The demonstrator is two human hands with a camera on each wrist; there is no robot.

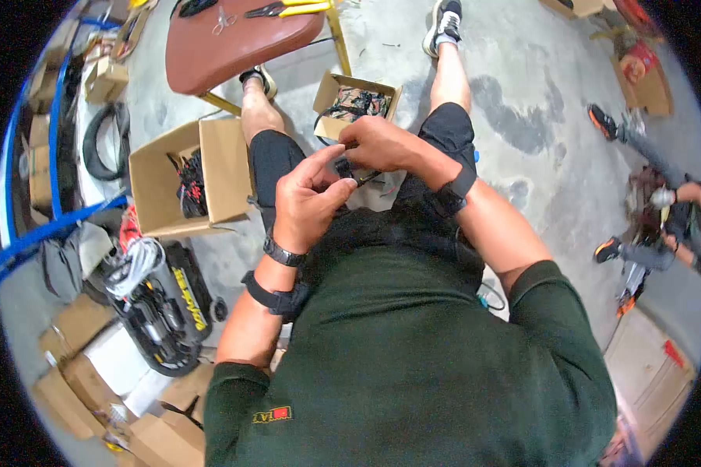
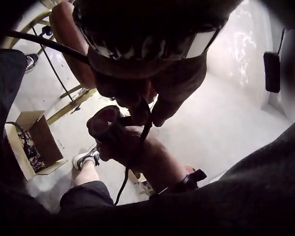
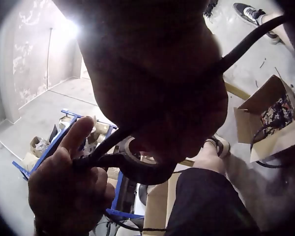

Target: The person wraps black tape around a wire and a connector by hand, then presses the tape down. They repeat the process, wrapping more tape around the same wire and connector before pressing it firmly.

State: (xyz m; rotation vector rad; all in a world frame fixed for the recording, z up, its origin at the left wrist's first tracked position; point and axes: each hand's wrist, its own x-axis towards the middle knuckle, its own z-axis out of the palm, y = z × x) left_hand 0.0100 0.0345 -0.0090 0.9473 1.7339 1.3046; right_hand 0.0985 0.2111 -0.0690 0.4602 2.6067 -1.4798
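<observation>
Between the two hands, in front of the lap, a black cable (image 2: 146, 129) runs past a roll of black tape (image 2: 106, 123). The left hand (image 1: 308, 202) pinches the cable (image 3: 105, 142) between thumb and fingers, where a dark strip from the roll (image 3: 147, 169) meets it. The right hand (image 1: 385, 148) grips the roll close by, its fingers curled; in the right wrist view this hand (image 3: 162, 93) is dark and hides part of the roll. How far the strip goes round the cable cannot be told.
A small open carton (image 1: 391, 100) with cables stands between the feet, a larger one (image 1: 230, 167) beside it. A brown seat (image 1: 241, 47) carries scissors and yellow-handled pliers. Blue shelving and a black case are at the left; another person sits at the right.
</observation>
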